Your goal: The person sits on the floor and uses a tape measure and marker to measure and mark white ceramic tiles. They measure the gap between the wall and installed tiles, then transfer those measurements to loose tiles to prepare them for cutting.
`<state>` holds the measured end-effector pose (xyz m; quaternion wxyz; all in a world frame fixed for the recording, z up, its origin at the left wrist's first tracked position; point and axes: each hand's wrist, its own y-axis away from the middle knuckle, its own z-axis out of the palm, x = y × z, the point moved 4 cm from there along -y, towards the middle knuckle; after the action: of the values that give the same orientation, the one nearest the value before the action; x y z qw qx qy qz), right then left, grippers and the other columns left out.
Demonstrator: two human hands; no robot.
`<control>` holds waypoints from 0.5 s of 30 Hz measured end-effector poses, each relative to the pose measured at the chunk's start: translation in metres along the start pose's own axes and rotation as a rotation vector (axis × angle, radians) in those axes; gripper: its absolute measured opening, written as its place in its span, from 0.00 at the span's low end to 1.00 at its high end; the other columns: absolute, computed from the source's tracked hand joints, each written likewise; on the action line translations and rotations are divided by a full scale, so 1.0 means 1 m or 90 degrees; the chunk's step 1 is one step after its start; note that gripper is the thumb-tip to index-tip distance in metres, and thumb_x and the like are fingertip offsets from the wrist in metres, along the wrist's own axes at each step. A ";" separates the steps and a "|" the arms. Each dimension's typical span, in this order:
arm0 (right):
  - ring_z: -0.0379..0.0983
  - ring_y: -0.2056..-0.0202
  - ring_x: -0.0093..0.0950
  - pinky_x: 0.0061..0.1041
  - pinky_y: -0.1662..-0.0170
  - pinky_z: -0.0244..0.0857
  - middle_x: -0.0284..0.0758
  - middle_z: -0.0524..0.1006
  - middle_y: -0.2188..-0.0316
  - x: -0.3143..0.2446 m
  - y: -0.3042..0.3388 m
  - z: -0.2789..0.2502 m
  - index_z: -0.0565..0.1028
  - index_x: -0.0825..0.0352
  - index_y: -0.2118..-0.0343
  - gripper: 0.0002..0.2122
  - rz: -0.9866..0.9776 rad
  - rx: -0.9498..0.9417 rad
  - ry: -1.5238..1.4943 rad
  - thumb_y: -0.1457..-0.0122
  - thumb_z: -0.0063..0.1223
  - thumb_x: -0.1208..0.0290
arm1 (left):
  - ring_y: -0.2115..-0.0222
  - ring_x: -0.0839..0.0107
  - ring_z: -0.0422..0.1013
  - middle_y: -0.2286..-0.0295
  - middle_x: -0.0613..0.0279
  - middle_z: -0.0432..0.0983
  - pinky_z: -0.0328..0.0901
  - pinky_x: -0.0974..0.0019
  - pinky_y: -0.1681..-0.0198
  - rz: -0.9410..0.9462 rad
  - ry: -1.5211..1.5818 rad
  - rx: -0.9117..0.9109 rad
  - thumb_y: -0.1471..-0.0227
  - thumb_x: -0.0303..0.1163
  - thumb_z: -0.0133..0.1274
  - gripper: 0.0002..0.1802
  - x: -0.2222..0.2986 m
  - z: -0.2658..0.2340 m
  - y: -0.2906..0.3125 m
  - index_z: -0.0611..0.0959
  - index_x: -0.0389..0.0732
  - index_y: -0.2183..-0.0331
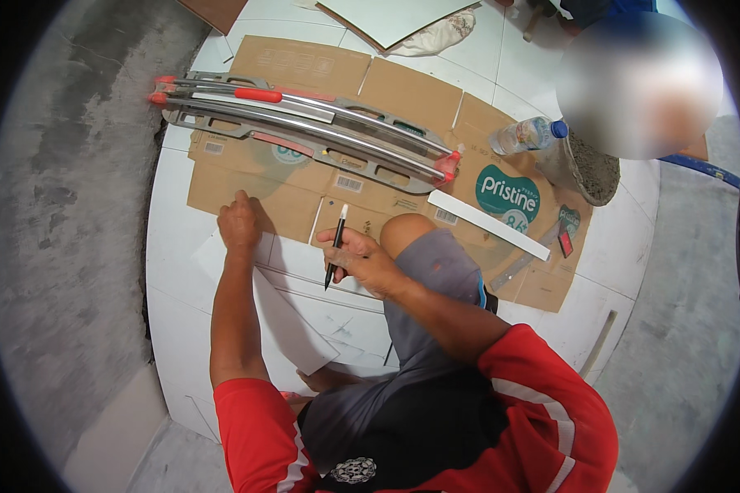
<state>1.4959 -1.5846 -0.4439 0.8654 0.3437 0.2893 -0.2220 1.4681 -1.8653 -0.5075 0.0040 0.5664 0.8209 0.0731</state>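
In my right hand (360,260) is a slim black pen (337,246) with a pale upper end, its dark point tilted down over the white tiles. My left hand (238,222) is closed, its fingers curled down at the cardboard's near edge; what they grip, if anything, is hidden. Under and beside that forearm slants a white tile piece (288,324). Beyond both hands, a manual tile cutter (304,123) with twin metal rails and red ends lies across the cardboard (296,185). A white strip of tile rests in the cutter.
A narrow white tile strip (489,225) lies right of my knee, near a metal ruler (514,269) and a small red object (565,244). Farther right are a water bottle (522,135) and a bucket of grey mix (592,172). Another person is at the upper right.
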 end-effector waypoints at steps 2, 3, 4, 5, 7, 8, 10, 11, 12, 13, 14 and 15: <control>0.72 0.67 0.20 0.23 0.66 0.70 0.33 0.76 0.65 -0.008 0.007 -0.003 0.69 0.70 0.43 0.18 -0.013 0.006 0.009 0.32 0.55 0.69 | 0.67 0.53 0.76 0.72 0.54 0.79 0.69 0.51 0.63 -0.067 0.159 0.012 0.47 0.28 0.57 0.07 0.012 -0.011 0.006 0.78 0.38 0.65; 0.72 0.67 0.20 0.24 0.65 0.69 0.32 0.76 0.66 -0.016 0.011 -0.004 0.69 0.69 0.44 0.17 -0.060 0.007 0.052 0.32 0.55 0.68 | 0.68 0.56 0.75 0.72 0.55 0.78 0.69 0.54 0.63 -0.091 0.257 0.005 0.48 0.28 0.58 0.09 0.023 -0.022 0.009 0.78 0.37 0.64; 0.72 0.67 0.19 0.24 0.65 0.69 0.31 0.76 0.66 -0.024 0.017 -0.005 0.70 0.69 0.44 0.17 -0.106 0.008 0.095 0.32 0.54 0.67 | 0.69 0.60 0.74 0.72 0.57 0.78 0.70 0.57 0.64 -0.115 0.355 -0.002 0.49 0.27 0.59 0.11 0.034 -0.032 0.014 0.78 0.36 0.63; 0.72 0.67 0.19 0.24 0.65 0.69 0.30 0.76 0.67 -0.034 0.024 0.001 0.71 0.68 0.45 0.16 -0.153 0.002 0.136 0.32 0.54 0.67 | 0.69 0.64 0.73 0.72 0.59 0.77 0.69 0.61 0.64 -0.105 0.442 -0.037 0.48 0.27 0.58 0.12 0.040 -0.043 0.022 0.78 0.36 0.61; 0.74 0.68 0.24 0.28 0.65 0.69 0.33 0.77 0.69 -0.068 0.047 0.019 0.72 0.67 0.47 0.15 -0.159 0.024 0.306 0.33 0.54 0.67 | 0.69 0.73 0.71 0.71 0.64 0.75 0.68 0.67 0.64 -0.089 0.606 -0.100 0.47 0.26 0.58 0.14 0.043 -0.067 0.044 0.80 0.36 0.57; 0.76 0.68 0.27 0.31 0.65 0.69 0.34 0.78 0.70 -0.091 0.063 0.025 0.73 0.66 0.47 0.14 -0.165 0.044 0.397 0.33 0.53 0.67 | 0.69 0.77 0.69 0.70 0.67 0.74 0.67 0.70 0.63 -0.070 0.681 -0.137 0.46 0.26 0.57 0.15 0.055 -0.082 0.055 0.80 0.36 0.55; 0.77 0.68 0.36 0.37 0.64 0.69 0.39 0.79 0.72 -0.135 0.093 0.039 0.74 0.65 0.49 0.14 -0.220 0.070 0.689 0.36 0.54 0.69 | 0.66 0.79 0.70 0.67 0.69 0.76 0.66 0.73 0.59 -0.044 0.801 -0.196 0.42 0.25 0.54 0.17 0.080 -0.123 0.081 0.81 0.35 0.51; 0.78 0.67 0.40 0.40 0.64 0.69 0.42 0.79 0.73 -0.148 0.103 0.042 0.74 0.64 0.49 0.14 -0.251 0.088 0.836 0.38 0.54 0.70 | 0.63 0.76 0.73 0.62 0.63 0.79 0.68 0.71 0.55 -0.036 0.807 -0.204 0.40 0.27 0.55 0.18 0.093 -0.149 0.095 0.80 0.32 0.49; 0.78 0.67 0.43 0.42 0.63 0.69 0.43 0.79 0.73 -0.151 0.110 0.038 0.75 0.64 0.50 0.14 -0.301 0.086 0.873 0.39 0.54 0.70 | 0.63 0.76 0.73 0.60 0.63 0.79 0.68 0.70 0.54 -0.026 0.812 -0.215 0.40 0.28 0.55 0.17 0.101 -0.160 0.105 0.81 0.33 0.51; 0.77 0.67 0.46 0.44 0.63 0.69 0.44 0.79 0.73 -0.151 0.114 0.033 0.75 0.63 0.51 0.14 -0.352 0.084 0.910 0.40 0.54 0.71 | 0.62 0.76 0.74 0.59 0.62 0.80 0.68 0.70 0.53 -0.017 0.816 -0.225 0.39 0.29 0.55 0.15 0.108 -0.169 0.112 0.83 0.33 0.52; 0.77 0.66 0.49 0.47 0.62 0.69 0.46 0.79 0.73 -0.152 0.118 0.034 0.76 0.63 0.52 0.14 -0.402 0.078 0.943 0.41 0.54 0.71 | 0.62 0.76 0.73 0.60 0.63 0.80 0.67 0.70 0.53 0.006 0.812 -0.222 0.39 0.29 0.55 0.15 0.114 -0.178 0.120 0.83 0.33 0.52; 0.77 0.65 0.47 0.45 0.61 0.69 0.45 0.79 0.71 -0.151 0.121 0.035 0.76 0.63 0.51 0.15 -0.360 0.060 0.977 0.42 0.55 0.73 | 0.62 0.76 0.73 0.60 0.63 0.79 0.67 0.70 0.53 0.029 0.807 -0.220 0.39 0.29 0.55 0.14 0.119 -0.188 0.127 0.83 0.34 0.53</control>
<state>1.4679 -1.5012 -0.2679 0.3225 0.3500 0.8672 -0.1464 1.5268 -1.7325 -0.2966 -0.3911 0.4221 0.6287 0.5231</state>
